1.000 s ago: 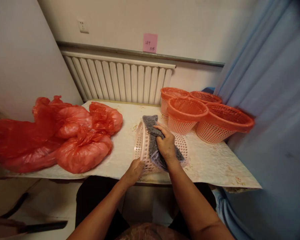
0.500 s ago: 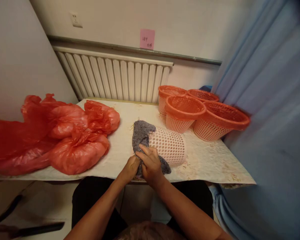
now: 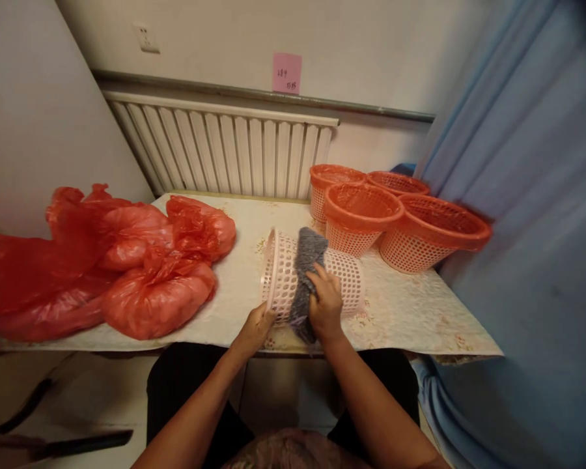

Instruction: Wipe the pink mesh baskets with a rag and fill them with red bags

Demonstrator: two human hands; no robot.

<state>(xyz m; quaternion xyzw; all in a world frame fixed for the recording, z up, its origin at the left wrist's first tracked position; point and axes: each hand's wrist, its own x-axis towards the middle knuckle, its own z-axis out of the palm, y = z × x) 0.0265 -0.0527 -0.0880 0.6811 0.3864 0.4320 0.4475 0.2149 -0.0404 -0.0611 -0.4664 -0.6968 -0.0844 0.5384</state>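
Observation:
A pale pink perforated plastic wastebasket point(image 3: 348, 277) lies on its side on the table, its open rim facing left. My left hand point(image 3: 254, 327) grips the near lower part of that rim, fingers closed round it. Across the basket's side drapes a grey cloth point(image 3: 305, 280), hanging over its curve toward me. My right hand point(image 3: 326, 303) is closed on the cloth and presses it against the basket's wall; part of the palm side is hidden.
Several similar baskets lined with red bags point(image 3: 364, 212) stand at the back right, close to the lying basket. Stuffed red plastic bags point(image 3: 156, 293) cover the left of the table point(image 3: 244, 273). A radiator point(image 3: 224, 150) runs behind; a blue curtain point(image 3: 527, 260) hangs at the right.
My right hand has moved the grey cloth rightward from the basket's rim onto its side, uncovering the rim. My left hand stays at the rim.

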